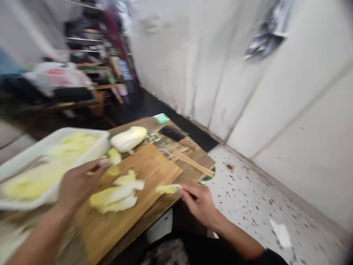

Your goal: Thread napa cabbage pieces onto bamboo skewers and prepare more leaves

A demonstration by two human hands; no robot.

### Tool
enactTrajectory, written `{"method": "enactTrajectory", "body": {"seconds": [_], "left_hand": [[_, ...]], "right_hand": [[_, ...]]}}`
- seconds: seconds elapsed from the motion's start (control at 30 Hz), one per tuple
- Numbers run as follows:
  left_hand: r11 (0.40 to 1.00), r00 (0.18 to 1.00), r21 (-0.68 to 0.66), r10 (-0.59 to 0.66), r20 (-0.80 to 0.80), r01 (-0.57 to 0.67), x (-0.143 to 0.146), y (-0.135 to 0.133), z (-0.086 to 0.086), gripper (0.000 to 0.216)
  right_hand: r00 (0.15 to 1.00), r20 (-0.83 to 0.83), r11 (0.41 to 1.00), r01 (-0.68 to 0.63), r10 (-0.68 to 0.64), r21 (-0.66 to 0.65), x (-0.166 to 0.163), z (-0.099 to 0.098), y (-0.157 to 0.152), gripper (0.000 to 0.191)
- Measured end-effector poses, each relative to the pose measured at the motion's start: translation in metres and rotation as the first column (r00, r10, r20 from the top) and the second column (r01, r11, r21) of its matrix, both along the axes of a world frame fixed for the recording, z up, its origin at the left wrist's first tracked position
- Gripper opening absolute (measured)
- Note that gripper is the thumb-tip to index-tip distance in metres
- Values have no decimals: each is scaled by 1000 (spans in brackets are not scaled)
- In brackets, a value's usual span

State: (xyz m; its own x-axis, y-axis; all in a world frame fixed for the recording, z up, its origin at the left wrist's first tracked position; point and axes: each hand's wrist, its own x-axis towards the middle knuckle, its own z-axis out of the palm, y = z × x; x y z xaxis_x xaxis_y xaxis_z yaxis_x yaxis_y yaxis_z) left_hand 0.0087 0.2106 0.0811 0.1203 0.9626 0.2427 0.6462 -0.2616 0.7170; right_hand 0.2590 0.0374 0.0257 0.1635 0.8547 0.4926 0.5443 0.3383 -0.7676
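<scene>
My right hand (pixel 200 202) pinches the pale end of a small yellow cabbage leaf (pixel 166 189) over the near edge of the cutting board (pixel 154 163). Over the board's left side, my left hand (pixel 82 180) is closed, its fingertips together at another yellow cabbage leaf (pixel 114 156). Between the hands, a loose pile of cabbage leaves (pixel 118 197) lies on the wood. Behind the board rests a peeled napa cabbage head (pixel 129 139). Motion blur softens the finger details.
A white plastic tub (pixel 103 143) with shredded cabbage stands left of the board. On the wooden table (pixel 190 173) lie a dark phone-like slab (pixel 173 133) and a flat wooden strip (pixel 193 162). A white wall (pixel 176 55) rises beyond; cluttered shelves (pixel 88 48) stand at the back left.
</scene>
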Motion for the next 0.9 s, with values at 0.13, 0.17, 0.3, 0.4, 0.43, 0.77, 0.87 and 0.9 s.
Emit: {"method": "enactTrajectory", "body": {"seconds": [0.13,0.17,0.3,0.4,0.43,0.77,0.87,0.9], "left_hand": [[996,996,-10,92,-20,-93,-25,-72,-29,30],[999,999,-13,43,-23,-43,-23,-91,-34,29],[995,997,-73,72,-23,-74,-27,-142,-39,20],[987,998,-147,69,6,-68,-45,-151,-35,19],[989,998,-135,58,21,-55,-51,-152,-34,18],[830,857,355,-252,-450,431,-71,-161,-43,61],[811,800,316,-280,-530,493,-74,-160,-37,61],[814,799,312,-276,-535,490,-74,-160,-36,62]], "right_hand": [[952,296,987,-119,82,110,-5,10,2,33],[928,354,983,-160,117,94,-7,13,0,36],[801,548,950,-310,240,36,-10,30,-9,43],[689,663,920,-393,292,4,-11,40,-10,44],[659,690,913,-409,301,-7,-11,41,-11,43],[591,743,882,-472,315,1,-21,48,-9,35],[581,751,884,-468,316,-10,-22,49,-8,35],[580,751,884,-467,315,-11,-22,49,-8,35]]}}
